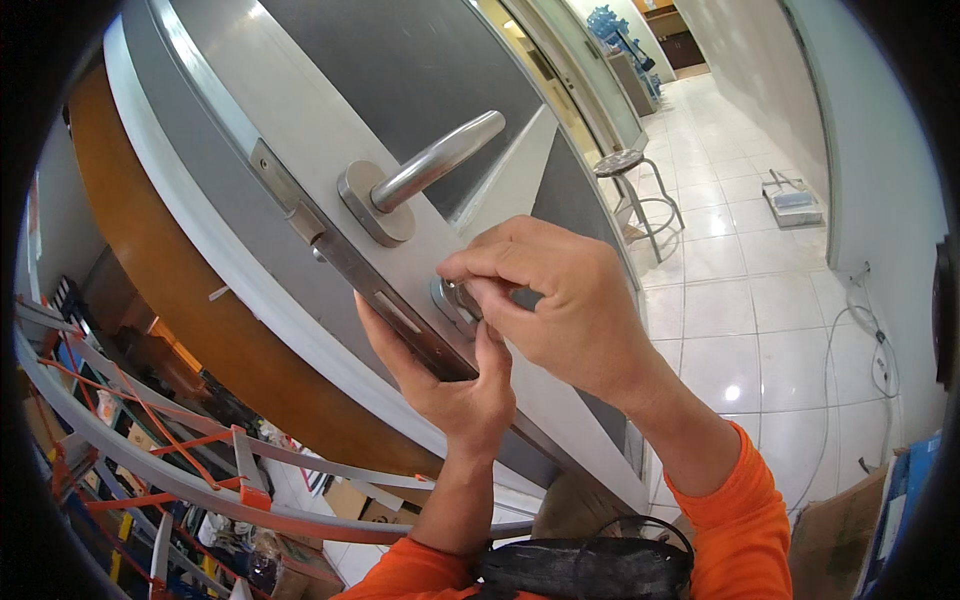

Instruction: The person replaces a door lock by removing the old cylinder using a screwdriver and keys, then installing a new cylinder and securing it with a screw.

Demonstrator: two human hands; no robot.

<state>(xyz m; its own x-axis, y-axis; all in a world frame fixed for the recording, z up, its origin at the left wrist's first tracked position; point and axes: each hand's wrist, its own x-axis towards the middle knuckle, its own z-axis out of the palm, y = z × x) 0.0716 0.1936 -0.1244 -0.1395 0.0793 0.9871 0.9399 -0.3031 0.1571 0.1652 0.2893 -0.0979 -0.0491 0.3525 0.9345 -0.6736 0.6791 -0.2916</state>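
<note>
A grey and white door stands at a slant before me, with a metal lever handle on an oval plate. Along the door's edge runs a metal lock faceplate. Below the handle sits a metal keyhole cover, partly hidden by my fingers. My right hand pinches at this cover with thumb and forefinger; anything smaller between the fingertips is hidden. My left hand clasps the door edge from below, its thumb by the cover and its fingers on the opposite face.
An orange and grey ladder leans at the lower left, among cluttered goods. A round stool stands in the tiled corridor at right. Cables hang by the right wall, near a cardboard box. A black bag is at my waist.
</note>
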